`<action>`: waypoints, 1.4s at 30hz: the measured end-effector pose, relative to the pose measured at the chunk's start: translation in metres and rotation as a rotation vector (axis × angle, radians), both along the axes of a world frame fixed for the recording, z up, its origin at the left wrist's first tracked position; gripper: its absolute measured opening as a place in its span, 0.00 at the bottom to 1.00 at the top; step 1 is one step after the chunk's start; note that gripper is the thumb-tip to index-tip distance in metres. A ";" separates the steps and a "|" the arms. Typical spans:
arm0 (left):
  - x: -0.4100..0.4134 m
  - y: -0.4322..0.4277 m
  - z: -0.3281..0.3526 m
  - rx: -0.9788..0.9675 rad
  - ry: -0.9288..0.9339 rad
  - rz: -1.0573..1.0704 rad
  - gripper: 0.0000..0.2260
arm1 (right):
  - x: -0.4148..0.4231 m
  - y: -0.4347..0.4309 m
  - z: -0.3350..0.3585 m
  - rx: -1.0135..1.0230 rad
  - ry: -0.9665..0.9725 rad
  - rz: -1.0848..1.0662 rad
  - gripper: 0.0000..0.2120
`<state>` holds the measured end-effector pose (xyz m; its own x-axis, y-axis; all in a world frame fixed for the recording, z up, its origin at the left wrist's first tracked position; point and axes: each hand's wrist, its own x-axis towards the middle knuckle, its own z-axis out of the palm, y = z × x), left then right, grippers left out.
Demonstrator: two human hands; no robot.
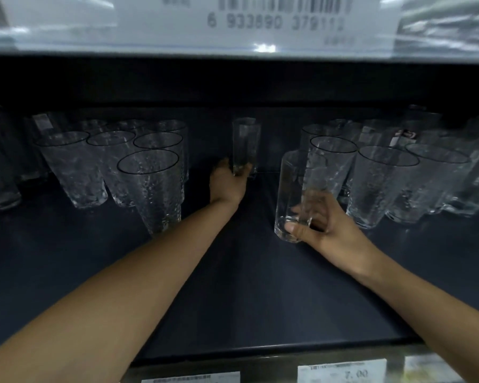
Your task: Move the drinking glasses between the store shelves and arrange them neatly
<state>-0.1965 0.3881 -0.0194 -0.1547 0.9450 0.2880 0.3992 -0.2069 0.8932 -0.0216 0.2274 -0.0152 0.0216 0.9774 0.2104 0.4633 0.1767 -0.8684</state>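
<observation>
fingers of left hand (227, 183) curled round one slim glass (245, 145) mid-frame, right hand (321, 230) gripping a second glass (291, 194), left tumbler cluster (150, 183), right tumbler cluster (382, 183), open shelf (260, 286) lane between

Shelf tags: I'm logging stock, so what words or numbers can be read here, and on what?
"6 933890 3791": barcode label on the upper shelf edge; its last digits are blurred.
"7.00": price tag on the lower shelf edge, right.
The lower-left tag and the glass stickers: too blurred to read.
</observation>
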 end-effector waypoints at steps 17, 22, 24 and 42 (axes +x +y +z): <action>-0.130 -0.173 0.000 -0.040 0.970 -0.605 0.32 | -0.066 0.039 0.008 0.074 -0.223 -0.067 0.30; -0.129 -0.172 -0.001 -0.020 0.935 -0.583 0.28 | -0.086 0.069 0.008 0.063 -0.140 -0.116 0.29; -0.129 -0.172 -0.002 -0.011 0.924 -0.580 0.28 | -0.090 0.079 0.009 0.053 -0.146 -0.133 0.28; -0.128 -0.171 -0.006 0.091 0.858 -0.555 0.26 | -0.098 0.103 0.000 0.090 -0.153 -0.279 0.26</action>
<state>-0.3245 0.2173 -0.0250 0.5893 0.7898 0.1698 0.7236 -0.6095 0.3239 -0.1199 0.3308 -0.0153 0.2475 0.9156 0.3168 0.6286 0.0971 -0.7716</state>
